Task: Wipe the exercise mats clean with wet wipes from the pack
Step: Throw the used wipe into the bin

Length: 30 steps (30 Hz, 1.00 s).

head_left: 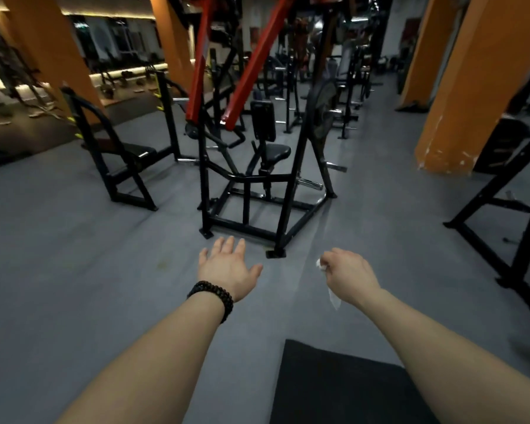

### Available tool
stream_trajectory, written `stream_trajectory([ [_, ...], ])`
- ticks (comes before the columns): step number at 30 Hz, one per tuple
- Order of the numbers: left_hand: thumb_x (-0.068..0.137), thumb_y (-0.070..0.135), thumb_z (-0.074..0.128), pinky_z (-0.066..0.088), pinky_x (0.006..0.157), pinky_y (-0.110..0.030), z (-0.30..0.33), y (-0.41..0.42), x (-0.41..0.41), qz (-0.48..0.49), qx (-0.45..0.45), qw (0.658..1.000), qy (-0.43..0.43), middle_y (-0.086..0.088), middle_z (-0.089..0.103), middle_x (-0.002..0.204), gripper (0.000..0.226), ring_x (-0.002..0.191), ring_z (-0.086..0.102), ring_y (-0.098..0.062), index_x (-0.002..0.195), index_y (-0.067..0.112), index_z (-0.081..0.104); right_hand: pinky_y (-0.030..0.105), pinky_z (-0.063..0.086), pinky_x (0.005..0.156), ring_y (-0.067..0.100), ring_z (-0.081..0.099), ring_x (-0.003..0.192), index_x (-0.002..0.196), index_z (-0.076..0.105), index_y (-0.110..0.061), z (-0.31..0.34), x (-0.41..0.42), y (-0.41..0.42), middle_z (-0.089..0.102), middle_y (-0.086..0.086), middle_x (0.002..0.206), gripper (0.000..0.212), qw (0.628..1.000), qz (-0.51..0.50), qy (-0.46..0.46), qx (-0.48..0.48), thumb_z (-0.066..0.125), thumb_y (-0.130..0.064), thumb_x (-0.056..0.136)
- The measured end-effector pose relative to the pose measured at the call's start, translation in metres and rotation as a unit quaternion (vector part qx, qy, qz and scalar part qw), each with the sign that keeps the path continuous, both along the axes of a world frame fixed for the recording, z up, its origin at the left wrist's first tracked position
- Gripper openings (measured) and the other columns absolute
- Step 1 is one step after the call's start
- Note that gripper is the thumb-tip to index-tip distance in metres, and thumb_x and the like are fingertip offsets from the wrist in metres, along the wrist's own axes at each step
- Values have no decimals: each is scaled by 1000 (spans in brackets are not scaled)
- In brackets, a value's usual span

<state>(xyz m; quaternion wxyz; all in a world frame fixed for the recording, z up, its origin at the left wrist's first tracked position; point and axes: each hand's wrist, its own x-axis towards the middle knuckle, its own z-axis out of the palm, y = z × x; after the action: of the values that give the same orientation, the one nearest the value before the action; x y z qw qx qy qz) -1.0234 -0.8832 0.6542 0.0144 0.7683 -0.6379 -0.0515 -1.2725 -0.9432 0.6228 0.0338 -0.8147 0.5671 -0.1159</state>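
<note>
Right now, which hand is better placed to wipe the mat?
Right. The right hand grips a wet wipe above the black mat; the left hand is open, holding nothing.

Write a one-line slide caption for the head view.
In a gym, the right hand grips a white wet wipe above a black exercise mat; the left hand is open.

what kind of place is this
A gym, most likely its weights area: a black plate-loaded machine with red arms, a bench rack beside it, and a dark exercise mat on the grey floor.
</note>
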Motion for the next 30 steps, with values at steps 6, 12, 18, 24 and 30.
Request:
stream_trajectory([
  [6, 100, 66, 31, 4, 126, -52, 10, 45, 25, 66, 12, 998, 4, 0, 5, 172, 78, 158, -1, -21, 163, 25, 11, 37, 49, 71, 28, 56, 87, 92, 60, -22, 29, 63, 2, 53, -3, 88, 18, 996, 94, -1, -7, 43, -15, 89],
  [12, 100, 65, 32, 3, 126, -52, 20, 83, 80, 168, 5, 986, 5, 0, 4, 172, 78, 158, -1, -20, 163, 25, 11, 39, 49, 75, 27, 56, 90, 101, 63, -22, 44, 159, 5, 59, -1, 98, 21, 977, 214, -9, -19, 46, -18, 91],
  [18, 100, 64, 34, 4, 126, -51, 30, 153, 140, 291, -11, 957, 10, 0, 6, 171, 78, 158, 1, -21, 163, 24, 12, 38, 48, 76, 32, 56, 97, 102, 65, -20, 48, 264, 44, 61, 4, 104, 22, 940, 338, -8, -36, 47, -15, 88],
  [24, 100, 62, 35, 4, 126, -51, 21, 270, 188, 429, 6, 903, 12, 0, 7, 171, 78, 158, 1, -21, 163, 23, 11, 33, 43, 66, 30, 57, 89, 90, 64, -21, 43, 372, 120, 62, 4, 93, 15, 891, 454, -26, -10, 52, -15, 86],
  [30, 99, 65, 34, 7, 126, -51, 4, 398, 216, 543, 14, 840, 21, 1, 9, 171, 79, 157, 3, -21, 163, 24, 12, 32, 42, 65, 30, 58, 89, 86, 64, -22, 29, 452, 244, 63, 3, 93, 13, 820, 571, -35, 18, 52, -17, 85],
])
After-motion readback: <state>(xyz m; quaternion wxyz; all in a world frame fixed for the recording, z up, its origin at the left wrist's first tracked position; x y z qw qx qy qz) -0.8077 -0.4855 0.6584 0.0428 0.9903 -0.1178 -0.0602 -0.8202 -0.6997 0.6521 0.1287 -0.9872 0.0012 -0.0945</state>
